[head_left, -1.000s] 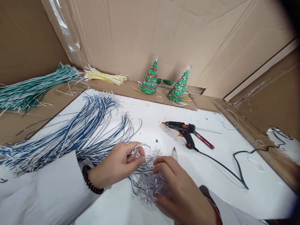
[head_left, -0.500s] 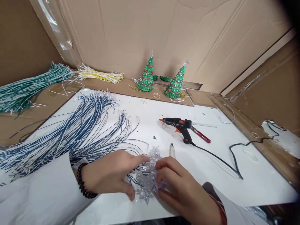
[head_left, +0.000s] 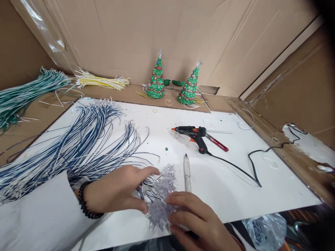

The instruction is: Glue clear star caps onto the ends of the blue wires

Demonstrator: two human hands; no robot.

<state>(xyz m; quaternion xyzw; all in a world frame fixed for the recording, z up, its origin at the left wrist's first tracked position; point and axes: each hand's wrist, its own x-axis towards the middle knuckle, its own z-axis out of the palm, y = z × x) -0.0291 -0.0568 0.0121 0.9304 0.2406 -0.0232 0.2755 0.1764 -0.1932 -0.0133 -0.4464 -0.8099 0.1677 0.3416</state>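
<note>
Clear plastic star-shaped flowers lie clustered at the table's front, with blue and white wires running from them toward the left. My left hand curls over these wires just behind the flowers, thumb and index finger on either side; its other fingers are hidden. Against the right side of the cluster rests my right hand, its fingers loosely extended, slightly apart and touching the petals. Left of my hands spreads a big pile of blue and white wires with clear ends.
A black glue gun with a cord lies beside a red cutter knife. Nearer stands a clear pointed pen-like tool. Two green beaded Christmas trees are at the cardboard wall, with yellow and green wire bundles leftward.
My right hand has moved down and toward me, its fingers loosening from a curled grip on the flowers. More of the flowers shows. The view has shifted slightly, while my left hand keeps its place.
</note>
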